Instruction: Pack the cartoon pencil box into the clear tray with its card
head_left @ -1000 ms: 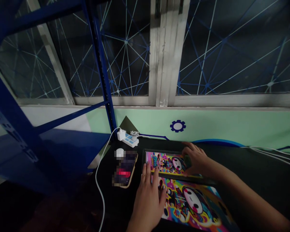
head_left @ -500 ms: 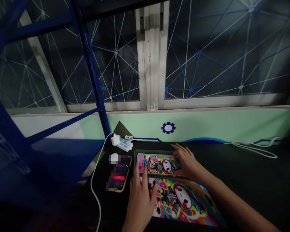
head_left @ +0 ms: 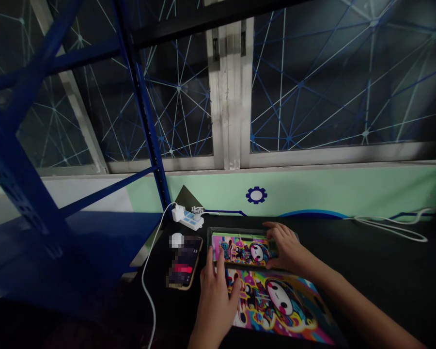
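A colourful cartoon-printed case (head_left: 240,249) lies in a dark shallow tray (head_left: 236,230) on the black table. In front of it is a larger sheet or lid with a matching print (head_left: 272,305). My left hand (head_left: 218,295) rests over the left ends of both, fingers spread, fingertips at the case's lower left edge. My right hand (head_left: 285,247) holds the right end of the case, thumb at its near edge and fingers at the far edge. The underside of the grip is hidden.
To the left lie a phone (head_left: 189,264), partly pixelated, and a white round object (head_left: 177,240). Behind them sits a power strip (head_left: 191,219) with a white cable (head_left: 144,276). Another cable (head_left: 392,225) lies at the back right. A blue metal frame (head_left: 145,111) stands left.
The whole view has shifted slightly, so the scene sits a little further right and lower. Both hands keep nearly the same place on the case.
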A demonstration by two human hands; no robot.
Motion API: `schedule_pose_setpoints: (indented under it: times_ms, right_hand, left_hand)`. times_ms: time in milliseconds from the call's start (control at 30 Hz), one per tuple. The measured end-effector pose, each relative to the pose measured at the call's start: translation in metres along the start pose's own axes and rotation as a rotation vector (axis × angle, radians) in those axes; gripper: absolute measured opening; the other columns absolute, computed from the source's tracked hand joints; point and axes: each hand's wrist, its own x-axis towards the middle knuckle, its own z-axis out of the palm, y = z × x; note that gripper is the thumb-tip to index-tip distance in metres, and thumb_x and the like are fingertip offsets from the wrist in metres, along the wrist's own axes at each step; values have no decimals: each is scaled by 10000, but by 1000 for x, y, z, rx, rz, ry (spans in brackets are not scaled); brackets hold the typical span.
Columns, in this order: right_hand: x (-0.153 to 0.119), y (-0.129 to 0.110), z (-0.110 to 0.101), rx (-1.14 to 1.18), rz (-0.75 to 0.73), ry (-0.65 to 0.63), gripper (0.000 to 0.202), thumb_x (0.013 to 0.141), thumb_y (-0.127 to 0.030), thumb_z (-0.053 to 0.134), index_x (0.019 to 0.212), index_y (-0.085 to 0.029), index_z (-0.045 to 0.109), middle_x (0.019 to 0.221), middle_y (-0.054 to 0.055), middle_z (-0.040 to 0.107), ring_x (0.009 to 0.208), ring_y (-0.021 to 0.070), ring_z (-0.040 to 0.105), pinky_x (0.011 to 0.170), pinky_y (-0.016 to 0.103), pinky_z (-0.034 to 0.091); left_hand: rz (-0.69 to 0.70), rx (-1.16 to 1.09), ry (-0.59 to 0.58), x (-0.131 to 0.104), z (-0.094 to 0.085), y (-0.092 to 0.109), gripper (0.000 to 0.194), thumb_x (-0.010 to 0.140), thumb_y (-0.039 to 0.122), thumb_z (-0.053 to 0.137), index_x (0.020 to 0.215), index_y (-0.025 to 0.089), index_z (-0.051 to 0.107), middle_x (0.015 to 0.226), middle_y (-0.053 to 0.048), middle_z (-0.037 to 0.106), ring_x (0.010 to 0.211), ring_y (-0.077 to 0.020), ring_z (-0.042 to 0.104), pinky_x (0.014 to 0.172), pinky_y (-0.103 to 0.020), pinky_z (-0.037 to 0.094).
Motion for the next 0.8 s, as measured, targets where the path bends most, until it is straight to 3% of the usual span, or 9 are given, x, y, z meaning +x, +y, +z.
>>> schedule_pose_setpoints:
  times_ms: [267, 367, 533, 800]
  right_hand:
    - [1, -2, -7, 39, 12, -41, 542, 593, -323, 883, 951, -264, 480, 1357, 153, 600, 1267, 375, 548, 1042, 541, 409]
    - [1, 2, -11, 59, 14, -67, 532, 580, -316, 869, 947, -265, 486, 1323, 134, 625, 1231, 367, 571, 1031, 539, 414]
    - [0, 8, -16, 71, 19, -82, 496, 577, -298, 844, 939, -257, 508, 1313, 126, 632, 1238, 374, 557, 1007, 528, 427]
    - [-3, 6, -16, 28, 12, -31, 442, 610, -301, 821, 928, -264, 516, 1407, 138, 572, 1286, 395, 504, 1040, 581, 388]
  left_hand:
    - [-39, -156, 122, 8, -4, -3, 553, 1015, 332, 427, 1546, 201, 344, 1659, -167, 245, 1552, -280, 245, 1244, -519, 280]
    - [-44, -128, 72, 11, -2, -3, 633, 1003, 340, 461, 1592, 209, 269, 1700, -159, 175, 1570, -304, 193, 1243, -536, 272]
    - [-60, -120, -22, 14, 0, -2, 725, 993, 364, 457, 1619, 132, 177, 1700, -183, 196, 1546, -322, 271, 1228, -518, 304]
    - [-147, -210, -76, 19, -7, -1, 706, 1021, 455, 387, 1619, 137, 190, 1713, -132, 173, 1583, -296, 151, 1270, -521, 209]
